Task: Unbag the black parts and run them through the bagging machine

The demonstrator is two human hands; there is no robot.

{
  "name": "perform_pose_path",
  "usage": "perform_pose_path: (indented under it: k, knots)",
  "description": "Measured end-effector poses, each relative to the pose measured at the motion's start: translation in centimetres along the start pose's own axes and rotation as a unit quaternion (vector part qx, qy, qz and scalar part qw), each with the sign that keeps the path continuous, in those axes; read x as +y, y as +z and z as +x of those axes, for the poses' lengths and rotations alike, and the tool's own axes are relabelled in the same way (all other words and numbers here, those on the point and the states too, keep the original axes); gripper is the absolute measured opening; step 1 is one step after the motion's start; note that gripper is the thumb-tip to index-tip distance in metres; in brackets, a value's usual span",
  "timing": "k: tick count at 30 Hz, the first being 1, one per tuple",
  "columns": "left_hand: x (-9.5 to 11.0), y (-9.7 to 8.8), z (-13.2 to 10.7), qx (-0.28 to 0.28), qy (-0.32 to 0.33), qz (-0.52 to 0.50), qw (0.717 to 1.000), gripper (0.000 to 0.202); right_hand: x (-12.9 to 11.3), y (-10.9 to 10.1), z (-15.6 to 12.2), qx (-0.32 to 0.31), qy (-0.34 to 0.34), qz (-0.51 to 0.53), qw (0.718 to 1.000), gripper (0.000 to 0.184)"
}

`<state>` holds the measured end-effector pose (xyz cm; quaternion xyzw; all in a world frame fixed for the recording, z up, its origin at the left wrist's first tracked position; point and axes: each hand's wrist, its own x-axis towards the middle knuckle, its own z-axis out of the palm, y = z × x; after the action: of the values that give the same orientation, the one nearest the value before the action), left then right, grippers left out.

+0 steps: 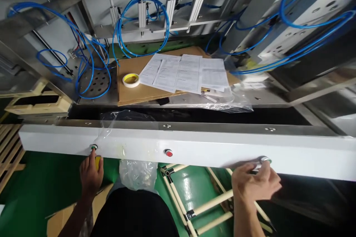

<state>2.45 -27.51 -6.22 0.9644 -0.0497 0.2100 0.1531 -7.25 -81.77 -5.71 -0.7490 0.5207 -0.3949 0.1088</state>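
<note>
My left hand reaches up to the white panel, its index finger stretched onto a green push button. A small yellow thing shows between that finger and my thumb; whether it is held I cannot tell. At the panel's right part, my right hand has its fingers bent and pressed around a metal-ringed push button, partly covered by the fingertips. Between the hands sits a red push button, touched by neither. Clear plastic film hangs over the panel left of it.
Behind the panel, cardboard bears printed sheets and a tape roll. Coiled blue air hoses and metal cylinders stand further back. A pale tube frame is on the green floor below.
</note>
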Motion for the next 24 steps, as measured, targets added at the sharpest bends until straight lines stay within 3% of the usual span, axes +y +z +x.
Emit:
perform_pose_path:
  k: [3, 6, 9, 11, 13, 15, 19, 24]
  knots:
    - [0.2, -1.2, 0.8, 0.031, -0.014, -0.062, 0.997, 0.049, -1.3, -0.7, -1.4, 0.049, -0.044, 0.016, 0.998, 0.057]
    - [0.8, -2.5, 4.0, 0.088, -0.062, -0.105, 0.989, 0.049, -5.5, -1.5, -4.9, 0.056, -0.137, 0.059, 0.987, 0.057]
    - [1.8, -2.7, 9.7, 0.052, -0.104, -0.123, 0.986, 0.046, -12.6, -1.9, -10.3, -0.034, -0.283, 0.134, 0.949, 0.047]
    - [2.6, -2.1, 13.7, -0.011, -0.131, -0.159, 0.979, 0.042, -17.7, -1.9, -13.8, -0.121, -0.383, 0.174, 0.899, 0.046]
    - [3.3, -1.1, 17.1, -0.045, -0.139, -0.193, 0.970, 0.041, -22.0, -1.6, -16.2, -0.187, -0.461, 0.183, 0.848, 0.056]
    - [3.8, -0.1, 19.4, -0.067, -0.136, -0.231, 0.961, 0.036, -24.5, -1.0, -17.3, -0.241, -0.513, 0.143, 0.811, 0.070]
    - [3.9, 1.4, 21.3, -0.108, -0.165, -0.330, 0.923, 0.036, -24.9, 0.2, -16.9, -0.274, -0.545, 0.080, 0.788, 0.090]
    - [3.6, 1.7, 21.8, -0.135, -0.223, -0.449, 0.854, 0.049, -23.8, 0.3, -16.0, -0.288, -0.562, 0.070, 0.772, 0.097]
